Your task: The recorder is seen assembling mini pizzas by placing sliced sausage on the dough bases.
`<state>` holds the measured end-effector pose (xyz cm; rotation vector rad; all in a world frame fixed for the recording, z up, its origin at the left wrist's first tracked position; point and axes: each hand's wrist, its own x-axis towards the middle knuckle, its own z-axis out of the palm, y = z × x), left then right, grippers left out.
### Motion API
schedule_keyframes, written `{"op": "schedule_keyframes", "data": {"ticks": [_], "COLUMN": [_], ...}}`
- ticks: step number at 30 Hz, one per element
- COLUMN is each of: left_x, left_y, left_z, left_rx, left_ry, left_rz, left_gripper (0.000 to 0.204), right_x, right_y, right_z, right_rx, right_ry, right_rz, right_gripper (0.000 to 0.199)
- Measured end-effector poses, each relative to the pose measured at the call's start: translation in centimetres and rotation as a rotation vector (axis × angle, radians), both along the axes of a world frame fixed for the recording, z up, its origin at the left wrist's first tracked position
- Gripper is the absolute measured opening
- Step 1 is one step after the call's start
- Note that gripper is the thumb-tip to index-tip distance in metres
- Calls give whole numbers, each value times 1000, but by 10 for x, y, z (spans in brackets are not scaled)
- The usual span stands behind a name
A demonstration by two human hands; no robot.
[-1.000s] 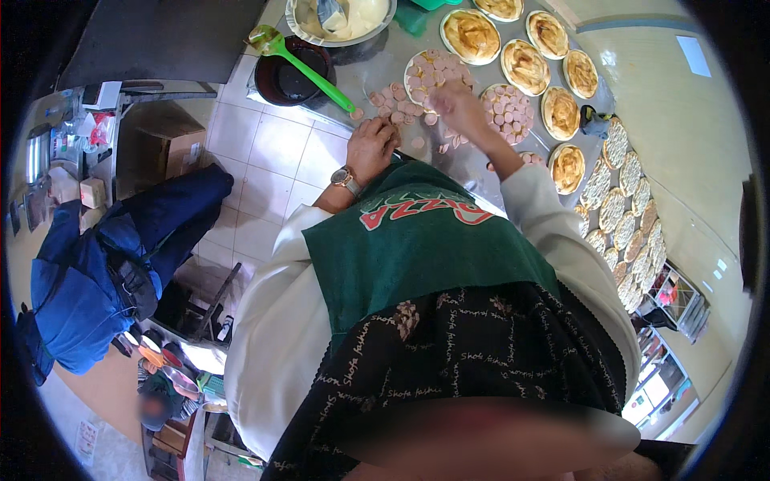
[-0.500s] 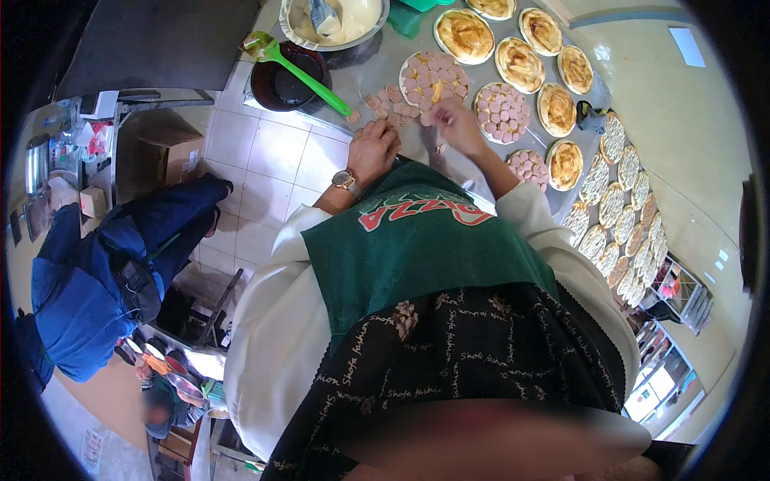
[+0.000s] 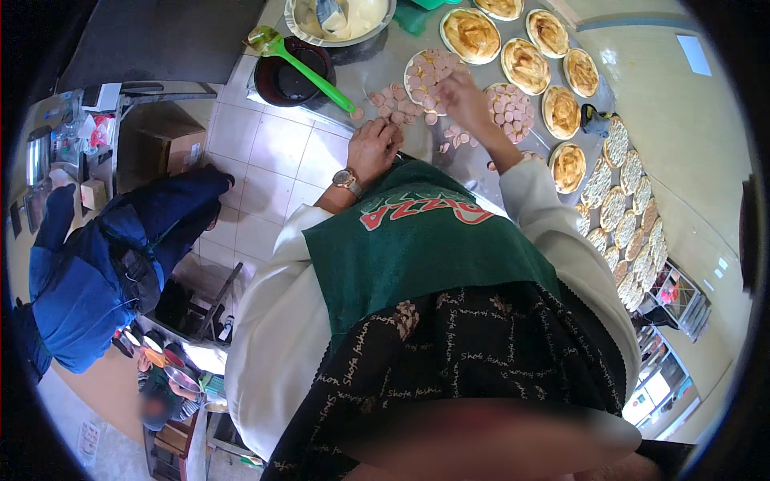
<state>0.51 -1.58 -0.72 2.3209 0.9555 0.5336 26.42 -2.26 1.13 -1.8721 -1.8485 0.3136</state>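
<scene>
My right hand (image 3: 467, 100) reaches over a round pizza base (image 3: 418, 59) partly covered with pink sausage slices, its fingers bent together at the topping. Whatever they pinch is hidden. My left hand (image 3: 374, 149), with a wristwatch, rests at the table's near edge; its fingers are curled beside a loose heap of sausage slices (image 3: 393, 103), and their grip is hidden. More loose slices (image 3: 459, 136) lie below my right wrist. Right of that hand is another pizza base (image 3: 511, 114) covered in slices. My right forearm mostly hides a further one (image 3: 531, 155).
Several sauce-covered dough rounds (image 3: 525, 67) fill the metal table's right side. A dark pot (image 3: 281, 80) with a green spatula (image 3: 309, 74) across it stands left, below a bowl of cream-coloured mixture (image 3: 365, 18). Many topped rounds (image 3: 611, 207) lie far right. A person in blue (image 3: 96, 272) is at left.
My right hand has moved from the pizza's lower right edge up onto its topping, uncovering loose slices near the table edge. My right forearm now covers the lower pizza. My left hand stays put.
</scene>
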Motion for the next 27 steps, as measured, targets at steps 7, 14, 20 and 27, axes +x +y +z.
{"op": "schedule_keyframes", "data": {"ticks": [7,14,20,27], "left_x": [-2,-1,-7,-6], "left_y": [2,4,10,12], "left_z": [-1,-7,-4,-2], "left_rx": [-11,-39,-3,14], "left_ry": [-26,-52,-39,-41], "left_rz": [28,30,69,48], "left_gripper": [24,13,11,12], "right_x": [-75,-96,-50,15], "right_y": [-56,-51,-43,-14], "right_z": [-9,-22,-2,-20], "right_rx": [-335,-288,-156,-140], "right_ry": [-26,178,517,385], "right_rz": [199,29,-147,-282], "right_gripper": [21,19,13,16]}}
